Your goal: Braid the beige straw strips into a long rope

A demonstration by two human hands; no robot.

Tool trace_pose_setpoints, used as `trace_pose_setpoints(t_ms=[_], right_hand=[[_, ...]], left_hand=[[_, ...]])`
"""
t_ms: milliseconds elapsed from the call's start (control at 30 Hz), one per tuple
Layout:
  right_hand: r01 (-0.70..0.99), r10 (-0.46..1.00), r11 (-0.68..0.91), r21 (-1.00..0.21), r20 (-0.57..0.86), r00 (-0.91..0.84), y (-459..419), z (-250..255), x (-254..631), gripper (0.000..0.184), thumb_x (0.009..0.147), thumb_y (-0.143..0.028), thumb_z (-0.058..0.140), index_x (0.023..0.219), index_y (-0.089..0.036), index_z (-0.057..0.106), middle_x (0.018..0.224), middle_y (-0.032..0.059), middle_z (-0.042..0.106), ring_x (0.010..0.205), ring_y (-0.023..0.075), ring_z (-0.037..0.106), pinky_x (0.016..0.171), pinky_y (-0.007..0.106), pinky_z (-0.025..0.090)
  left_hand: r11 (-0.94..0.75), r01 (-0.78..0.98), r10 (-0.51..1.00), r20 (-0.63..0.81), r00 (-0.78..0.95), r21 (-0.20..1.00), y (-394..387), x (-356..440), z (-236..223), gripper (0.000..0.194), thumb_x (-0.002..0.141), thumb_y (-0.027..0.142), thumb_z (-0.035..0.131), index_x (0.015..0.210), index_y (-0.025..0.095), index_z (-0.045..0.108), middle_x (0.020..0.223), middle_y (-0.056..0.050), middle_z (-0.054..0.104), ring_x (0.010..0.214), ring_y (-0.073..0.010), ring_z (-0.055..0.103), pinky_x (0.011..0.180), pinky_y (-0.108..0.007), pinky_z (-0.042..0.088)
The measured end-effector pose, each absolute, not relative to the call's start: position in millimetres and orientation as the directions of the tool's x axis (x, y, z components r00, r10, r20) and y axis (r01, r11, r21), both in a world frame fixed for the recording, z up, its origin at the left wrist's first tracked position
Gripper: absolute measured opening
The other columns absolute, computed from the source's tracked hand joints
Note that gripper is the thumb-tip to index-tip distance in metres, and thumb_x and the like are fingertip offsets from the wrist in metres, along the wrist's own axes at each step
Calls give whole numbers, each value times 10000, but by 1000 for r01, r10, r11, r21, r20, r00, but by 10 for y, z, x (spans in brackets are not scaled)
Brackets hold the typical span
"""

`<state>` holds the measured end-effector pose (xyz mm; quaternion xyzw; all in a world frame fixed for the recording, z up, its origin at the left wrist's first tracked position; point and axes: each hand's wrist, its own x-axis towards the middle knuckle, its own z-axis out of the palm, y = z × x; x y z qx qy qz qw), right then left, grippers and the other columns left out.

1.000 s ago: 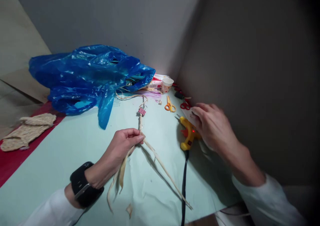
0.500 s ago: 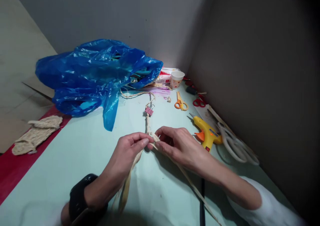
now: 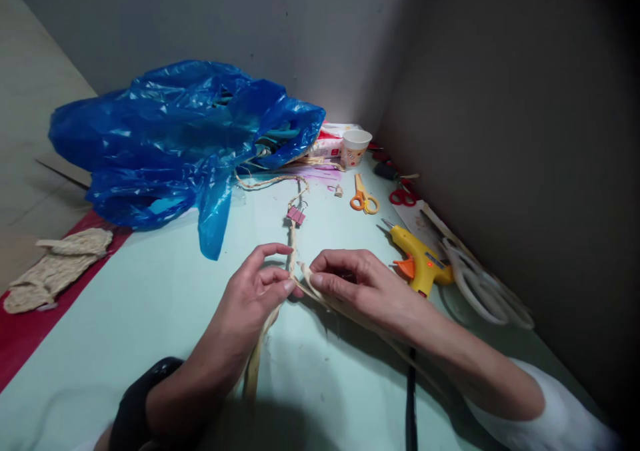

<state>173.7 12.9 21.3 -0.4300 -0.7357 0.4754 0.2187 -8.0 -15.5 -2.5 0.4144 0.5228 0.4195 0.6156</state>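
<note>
A pale braided cord [image 3: 293, 241] of flat plant fibre runs toward me from a pink binder clip [image 3: 296, 216] on the table. My left hand [image 3: 255, 294] pinches the cord's near end between thumb and a finger, with the index finger raised along the cord. Loose strands [image 3: 253, 364] hang below that hand toward the table's front. Between thumb and fingertips, my right hand [image 3: 357, 284] holds a pale fibre strand [image 3: 307, 276] just right of the cord; its tip points up, apart from the braid.
A yellow glue gun [image 3: 420, 258] lies right of my right hand, its black cable [image 3: 411, 398] running forward. Behind are orange scissors [image 3: 364, 195], red-handled scissors [image 3: 403, 196], a paper cup [image 3: 356, 147] and a big blue plastic bag [image 3: 165, 131]. A woven sole-shaped piece [image 3: 60, 264] lies left.
My right hand has drawn its strand slightly away from the braid, and the strand's tip now shows. My left index finger has lifted. The view has shifted slightly.
</note>
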Motion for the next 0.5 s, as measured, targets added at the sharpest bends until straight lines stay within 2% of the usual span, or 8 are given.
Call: trace_pose_setpoints(t_ms=[133,267,367,500], right_hand=[[423,841,125,-898,-131,-525,89,193,1686,159,866,-284,529,794,-172,616,613,-31,490,566,98,400,522,219,298],[483,837,155,-862,-145,-527,72,209,1665,114,852,-275,538,813,-187,600,608,-33,493,562,103,406,517,225,295],[515,847,194,-835,-122,-517,49,235,1661,165,873,-277,508,755,-186,579,600,-31,491,558,102,407,519,231,284],[472,835,176,-864,-123,-537,30,238,1654,197,879,-283,501,734,-184,590,624,-37,506,577,96,407,535,229,299]], left_hand=[[320,-124,946,-308,104,939,-159,-71,-43,352,766,268,690,1070,243,516,738,56,618,462,-49,431,476,-198,309],[331,-104,943,-323,82,938,-182,-73,-44,279,783,282,680,1018,215,544,760,47,613,501,-48,435,479,-186,313],[331,-96,942,-323,85,939,-183,-75,-44,216,790,284,672,958,195,570,787,25,621,592,-73,501,541,-195,367],[334,-105,941,-324,102,937,-163,-71,-43,200,773,280,686,917,190,580,806,7,636,691,-113,558,618,-223,419]])
